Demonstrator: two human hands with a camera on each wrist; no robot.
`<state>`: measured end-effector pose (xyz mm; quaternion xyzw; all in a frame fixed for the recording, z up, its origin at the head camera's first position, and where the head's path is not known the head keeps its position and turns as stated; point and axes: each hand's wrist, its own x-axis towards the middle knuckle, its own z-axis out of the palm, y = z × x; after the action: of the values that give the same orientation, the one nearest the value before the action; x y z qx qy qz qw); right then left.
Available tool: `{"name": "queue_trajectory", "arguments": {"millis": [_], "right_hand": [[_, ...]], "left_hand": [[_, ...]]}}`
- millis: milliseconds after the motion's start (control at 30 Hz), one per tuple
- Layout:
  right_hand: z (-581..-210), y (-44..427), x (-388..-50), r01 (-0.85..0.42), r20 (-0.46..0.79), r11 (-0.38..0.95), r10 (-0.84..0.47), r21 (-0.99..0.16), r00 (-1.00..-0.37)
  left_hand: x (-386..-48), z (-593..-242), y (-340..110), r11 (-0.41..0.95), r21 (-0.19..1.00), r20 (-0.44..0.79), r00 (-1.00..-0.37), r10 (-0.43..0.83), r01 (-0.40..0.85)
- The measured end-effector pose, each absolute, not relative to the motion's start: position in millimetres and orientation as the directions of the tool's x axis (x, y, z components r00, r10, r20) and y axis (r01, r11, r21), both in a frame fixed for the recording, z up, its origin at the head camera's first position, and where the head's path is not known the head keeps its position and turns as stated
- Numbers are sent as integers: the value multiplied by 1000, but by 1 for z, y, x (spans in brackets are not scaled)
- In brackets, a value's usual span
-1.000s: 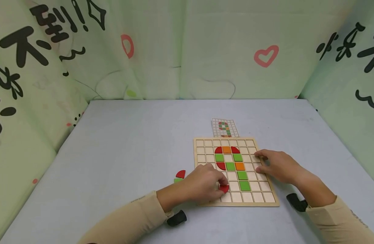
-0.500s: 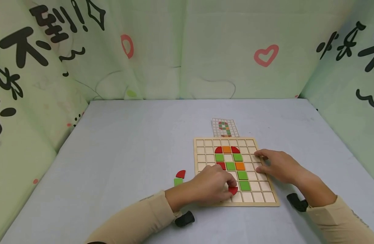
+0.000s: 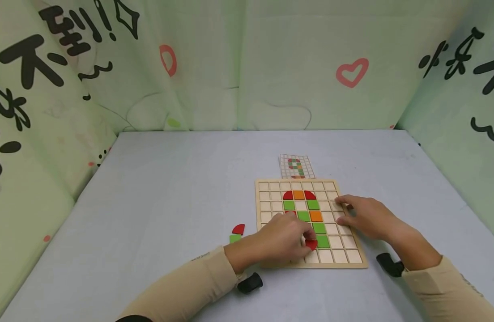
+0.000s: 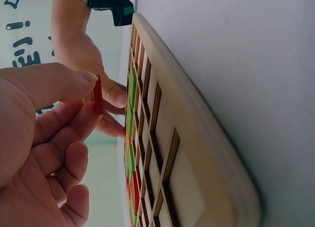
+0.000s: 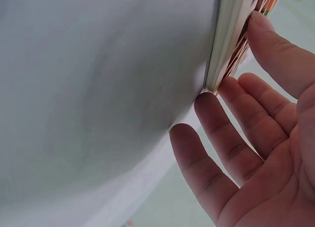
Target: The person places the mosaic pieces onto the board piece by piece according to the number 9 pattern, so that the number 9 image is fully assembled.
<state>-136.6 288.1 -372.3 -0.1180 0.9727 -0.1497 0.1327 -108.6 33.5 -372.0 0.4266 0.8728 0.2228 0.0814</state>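
My left hand (image 3: 285, 237) pinches a red rounded tile (image 3: 311, 244) between thumb and fingers, over the lower middle of the wooden grid board (image 3: 339, 265). The left wrist view shows this tile edge-on, apart from the board. Set in the board are red rounded tiles, orange square tiles (image 3: 299, 195) and green square tiles (image 3: 322, 242); one red tile is mostly hidden behind my left hand. At the board's right edge rests my right hand (image 3: 369, 217). Its thumb (image 5: 275, 47) touches the board's top and its extended fingers lie along the side.
Left of the board lie a loose red rounded tile (image 3: 238, 229) and a green square tile (image 3: 235, 238), partly covered by my left wrist. A patterned card (image 3: 296, 165) lies behind the board, its lower end hidden. Printed curtains (image 3: 247, 67) surround the white table (image 3: 170, 188).
My left hand has carried the red tile to the right across the board, then slightly away from me beside the lowest green tile. My right hand has stayed at the board's edge.
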Motion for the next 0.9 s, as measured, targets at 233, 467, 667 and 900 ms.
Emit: {"name": "queue_trajectory", "arguments": {"millis": [233,467,667,900], "right_hand": [[-372,289,-137,-198,-215,923,-277,-330,-936],[-371,287,-139,-193,-222,928,-272,-320,-936],[-372,289,-139,-206,-218,925,-283,-320,-934],[-371,289,-140,-210,-217,925,-286,-316,-933]], "left_hand": [[-113,-371,38,531,444,52,-612,789,722],[-113,-374,47,547,439,30,-620,784,713],[-111,-377,52,560,437,11,-626,779,704],[-110,-381,57,529,394,25,-584,812,752]]}}
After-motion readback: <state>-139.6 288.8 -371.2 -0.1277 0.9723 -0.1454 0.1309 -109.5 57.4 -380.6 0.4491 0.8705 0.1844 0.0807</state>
